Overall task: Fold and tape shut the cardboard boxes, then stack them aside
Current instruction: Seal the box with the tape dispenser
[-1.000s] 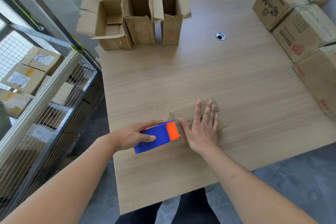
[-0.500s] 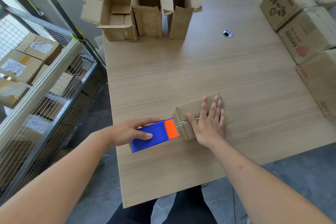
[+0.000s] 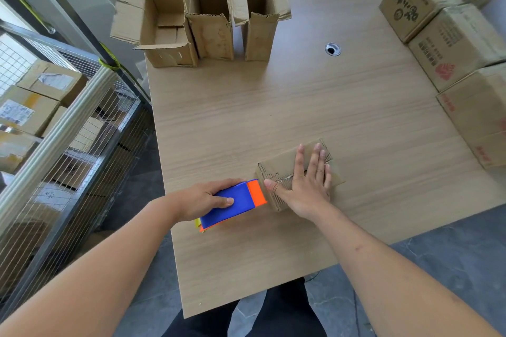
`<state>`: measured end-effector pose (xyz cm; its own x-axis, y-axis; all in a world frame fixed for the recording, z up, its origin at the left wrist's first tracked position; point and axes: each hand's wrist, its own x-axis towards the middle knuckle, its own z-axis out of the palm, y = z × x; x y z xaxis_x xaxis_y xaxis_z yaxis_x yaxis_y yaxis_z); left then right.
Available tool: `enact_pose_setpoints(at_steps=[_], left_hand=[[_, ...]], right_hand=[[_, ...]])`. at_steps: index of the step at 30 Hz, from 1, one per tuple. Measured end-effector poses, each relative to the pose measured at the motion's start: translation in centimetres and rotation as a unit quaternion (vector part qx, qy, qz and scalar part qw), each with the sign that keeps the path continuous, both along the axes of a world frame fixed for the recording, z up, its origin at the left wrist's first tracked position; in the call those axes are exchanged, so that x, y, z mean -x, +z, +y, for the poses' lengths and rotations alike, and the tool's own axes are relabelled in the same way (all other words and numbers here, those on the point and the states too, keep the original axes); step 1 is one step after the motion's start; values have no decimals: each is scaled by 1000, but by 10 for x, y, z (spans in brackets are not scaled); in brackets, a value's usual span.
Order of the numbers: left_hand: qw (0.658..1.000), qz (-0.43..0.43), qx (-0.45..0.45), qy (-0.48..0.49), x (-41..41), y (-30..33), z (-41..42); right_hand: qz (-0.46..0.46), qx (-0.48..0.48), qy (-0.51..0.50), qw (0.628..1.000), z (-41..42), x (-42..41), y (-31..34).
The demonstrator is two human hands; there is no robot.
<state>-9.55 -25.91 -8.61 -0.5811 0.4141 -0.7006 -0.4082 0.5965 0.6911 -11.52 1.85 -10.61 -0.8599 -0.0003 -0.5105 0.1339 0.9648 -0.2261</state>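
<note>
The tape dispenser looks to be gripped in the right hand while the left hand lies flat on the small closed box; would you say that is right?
Not quite: the hands are swapped. In the head view the left hand grips the blue and orange tape dispenser, and the right hand lies flat on the small closed box.

Small closed cardboard box (image 3: 284, 165) lies flat near the table's front edge.

The right hand (image 3: 304, 186) hides much of the small box's (image 3: 279, 165) top.
</note>
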Motion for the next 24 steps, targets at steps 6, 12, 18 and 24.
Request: enact_pose_setpoints(at_steps=[6, 12, 18, 24], left_hand=[[996, 4, 68, -51, 6, 0, 7], [998, 37, 37, -38, 4, 9, -5], [996, 78, 46, -9, -11, 34, -16], [985, 160, 20, 62, -24, 49, -1]], right_hand=[[3, -9, 6, 1000, -6, 2, -1], [34, -32, -2, 999, -6, -2, -4], [44, -48, 100, 993, 0, 13, 2], [87, -49, 306, 947, 21, 7, 25]])
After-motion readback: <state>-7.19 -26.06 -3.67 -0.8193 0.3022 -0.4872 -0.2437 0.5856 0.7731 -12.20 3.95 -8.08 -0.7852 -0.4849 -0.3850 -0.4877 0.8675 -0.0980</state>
